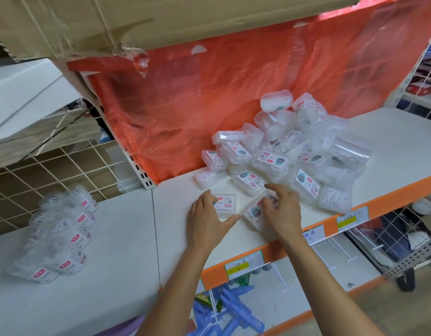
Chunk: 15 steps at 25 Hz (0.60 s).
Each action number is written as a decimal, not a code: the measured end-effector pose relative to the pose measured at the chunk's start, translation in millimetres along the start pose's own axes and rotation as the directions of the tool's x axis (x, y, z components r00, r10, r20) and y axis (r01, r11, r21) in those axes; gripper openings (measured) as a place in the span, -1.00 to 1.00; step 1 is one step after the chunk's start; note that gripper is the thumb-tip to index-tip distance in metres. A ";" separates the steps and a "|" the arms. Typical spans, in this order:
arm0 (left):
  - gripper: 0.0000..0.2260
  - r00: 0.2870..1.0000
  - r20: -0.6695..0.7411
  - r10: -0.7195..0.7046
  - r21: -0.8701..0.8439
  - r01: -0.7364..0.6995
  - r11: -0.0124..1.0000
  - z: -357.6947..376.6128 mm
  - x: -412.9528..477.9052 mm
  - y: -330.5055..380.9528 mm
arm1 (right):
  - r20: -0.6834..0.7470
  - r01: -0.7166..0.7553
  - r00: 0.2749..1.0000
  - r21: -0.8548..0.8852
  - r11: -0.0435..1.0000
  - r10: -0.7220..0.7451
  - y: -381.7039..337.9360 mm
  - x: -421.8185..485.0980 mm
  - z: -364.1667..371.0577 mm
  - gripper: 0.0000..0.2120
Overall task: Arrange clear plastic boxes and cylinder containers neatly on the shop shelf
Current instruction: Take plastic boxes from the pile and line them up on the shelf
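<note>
A loose heap of clear plastic boxes (294,151) with printed labels lies on the white shelf (175,238), against a red plastic sheet. Several clear cylinder containers (61,234) with pink labels stand in rows at the shelf's left. My left hand (207,219) rests flat over one small clear box (225,204), fingers and thumb around its left and front sides. My right hand (282,209) grips a second clear box (254,213) that lies tilted just right of the first. Both boxes sit on the shelf in front of the heap.
A cardboard carton (137,20) overhangs the top of the view. The red plastic sheet (209,105) covers the shelf's back. The shelf's orange front edge (384,200) carries price tags. Blue items (234,309) lie on the lower shelf. Wire mesh (52,166) stands at the left.
</note>
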State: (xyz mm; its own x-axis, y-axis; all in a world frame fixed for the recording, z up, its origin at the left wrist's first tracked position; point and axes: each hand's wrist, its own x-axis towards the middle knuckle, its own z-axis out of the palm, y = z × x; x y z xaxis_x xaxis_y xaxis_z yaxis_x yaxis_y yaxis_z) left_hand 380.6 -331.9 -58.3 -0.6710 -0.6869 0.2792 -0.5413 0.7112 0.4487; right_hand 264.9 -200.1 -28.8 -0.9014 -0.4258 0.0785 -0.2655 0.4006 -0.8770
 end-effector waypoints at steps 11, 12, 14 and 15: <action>-0.15 0.997 -0.061 -0.051 0.068 0.055 0.996 0.6 -3.0 -3.6 | 0.196 0.114 0.975 -0.022 0.993 -0.108 2.3 -3.8 2.8 -0.40; -0.15 0.996 -0.068 -0.050 0.051 0.054 0.997 0.8 -3.5 -3.8 | 0.183 0.131 0.975 -0.025 0.991 -0.125 3.8 -4.1 3.4 -0.40; -0.18 0.996 -0.077 -0.053 0.013 0.054 0.998 0.5 -4.1 -4.2 | 0.149 0.154 0.978 -0.045 0.987 -0.146 5.9 -5.0 5.3 -0.40; -0.20 0.996 -0.076 -0.054 0.000 0.054 0.999 0.3 -4.5 -4.9 | 0.141 0.164 0.978 -0.055 0.985 -0.155 6.2 -5.7 6.3 -0.40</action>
State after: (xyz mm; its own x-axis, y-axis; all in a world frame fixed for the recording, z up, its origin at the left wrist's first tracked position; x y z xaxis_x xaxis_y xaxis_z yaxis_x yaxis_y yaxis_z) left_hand 386.0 -332.2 -62.0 -0.6006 -0.7335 0.3182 -0.5767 0.6731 0.4630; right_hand 270.5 -200.3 -37.7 -0.7922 -0.5926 0.1460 -0.4284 0.3695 -0.8246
